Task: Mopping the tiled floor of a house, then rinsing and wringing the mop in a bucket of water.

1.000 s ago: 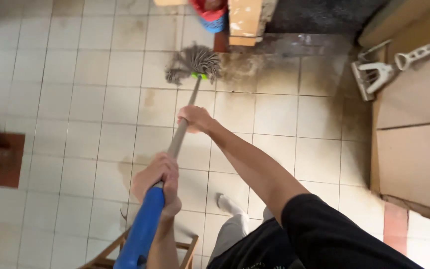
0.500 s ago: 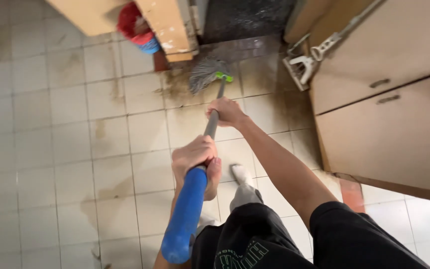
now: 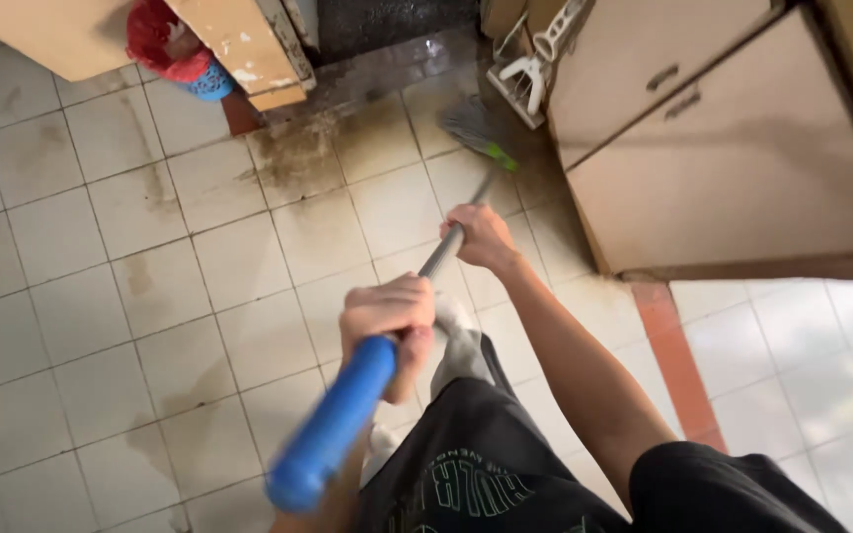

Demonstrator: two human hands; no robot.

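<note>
**Two hands on mop, head at cabinet foot**

Far left: dirty tiled floor [image 3: 101, 257], pale square tiles with brown stains and darker grime toward the top middle. Top left: a red and blue item [image 3: 175, 49], blurred, tucked against a beige chipped post [image 3: 249, 49]. Dark wet strip of floor just right of the post.

Centre: left hand [image 3: 387, 316] wraps the mop handle [image 3: 333, 424] where the blue grip meets the grey shaft, fingers curled tight and pressed together around it, knuckles up. Blue grip runs down-left toward the camera, blurred at the end. Below it, dark shorts [image 3: 476, 464] with a green print, and a grey-socked foot [image 3: 456, 345] on the tiles just right of the left hand.

Right of centre: right hand [image 3: 481, 237] grips the grey shaft higher up, fingers closed round it, arm stretched out from lower right. Shaft runs up-right to a green collar, then the mop head [image 3: 471, 123], grey strands on the grimy tiles, just beside the cabinet corner.

Top right: a white squeeze mop [image 3: 530, 64] leans near the mop head. Right: beige cabinet [image 3: 742, 168] with two small handles, red floor strip [image 3: 678, 355] below it, brighter tiles far right.
</note>
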